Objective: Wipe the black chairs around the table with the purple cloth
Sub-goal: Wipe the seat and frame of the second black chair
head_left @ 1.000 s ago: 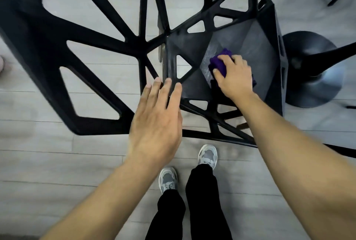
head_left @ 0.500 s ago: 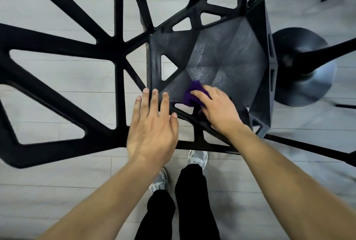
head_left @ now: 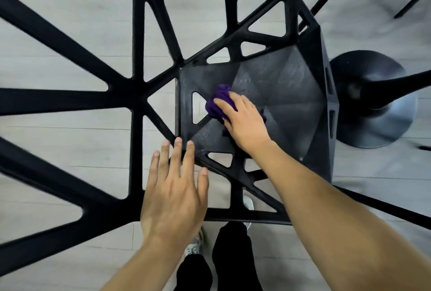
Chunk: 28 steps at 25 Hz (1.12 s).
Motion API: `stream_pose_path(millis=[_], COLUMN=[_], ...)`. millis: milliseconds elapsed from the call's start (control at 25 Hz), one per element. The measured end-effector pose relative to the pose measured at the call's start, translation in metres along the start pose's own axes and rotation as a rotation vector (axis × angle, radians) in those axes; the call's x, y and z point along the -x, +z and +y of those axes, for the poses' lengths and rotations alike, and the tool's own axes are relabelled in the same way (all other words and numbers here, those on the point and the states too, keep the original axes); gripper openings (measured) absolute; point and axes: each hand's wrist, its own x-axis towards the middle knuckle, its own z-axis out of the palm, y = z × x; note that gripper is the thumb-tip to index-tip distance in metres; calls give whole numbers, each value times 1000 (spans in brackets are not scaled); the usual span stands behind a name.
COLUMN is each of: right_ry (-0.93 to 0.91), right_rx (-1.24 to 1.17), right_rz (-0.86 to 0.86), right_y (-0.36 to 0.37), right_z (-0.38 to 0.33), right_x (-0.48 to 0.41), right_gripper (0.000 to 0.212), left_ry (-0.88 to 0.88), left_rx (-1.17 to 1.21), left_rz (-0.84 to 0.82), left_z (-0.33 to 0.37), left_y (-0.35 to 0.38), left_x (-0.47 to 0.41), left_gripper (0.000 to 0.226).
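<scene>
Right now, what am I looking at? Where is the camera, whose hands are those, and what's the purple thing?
There is no machine here, just a person. The camera sits on their head and looks down, so you see what they see: both arms and, far below, their shoes on the grey floor. The big black web of bars is a black chair seen from above. The solid part in the middle is its seat. The right hand holds a bunched purple cloth against the seat to wipe it. The left hand lies flat, fingers straight, on the chair's frame by the seat's near corner, and holds nothing. The round black thing at the right is probably the table base.
</scene>
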Motion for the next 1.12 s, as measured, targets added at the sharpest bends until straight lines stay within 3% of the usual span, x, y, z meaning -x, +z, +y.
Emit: stream_pose_path(millis=[80,200,240,320,400,520,640,800,1000,1120], right_ry=[76,468,520,434,179,-43,75,273,91,118], right_rx=[84,76,25,-110,-212,-206,-89,-57,25,30], right_rz=[81,238,243,195,76,-51,90,168,199,202], right_y=[-19,-41,-38,-23,-3,10,0,0,15,16], right_z=[39,75,68,31,-13,-37,-2,13,-39,-53], right_x=[-7,-14,-16,-18,-3,37,43,-28,-112,-132], right_gripper=[61,54,51,48,49,56,61,52,35,25], left_ry=[-15,-36,-43,-61,-78,-85,-102,-101,-96,-97], left_rx=[4,7,2,-14,-36,-54,-39,-7,40,49], left_rz=[12,27,28,31,15,10,12,68,177,245], left_z=[0,0,1,4,6,4,6,6,4,4], left_y=[0,-1,-1,-3,-2,-1,-3,-1,10,12], left_x=[0,-1,-2,-3,-3,-3,-3,-3,-4,-5], left_gripper=[66,65,64,63,63,62,62,59,58,58])
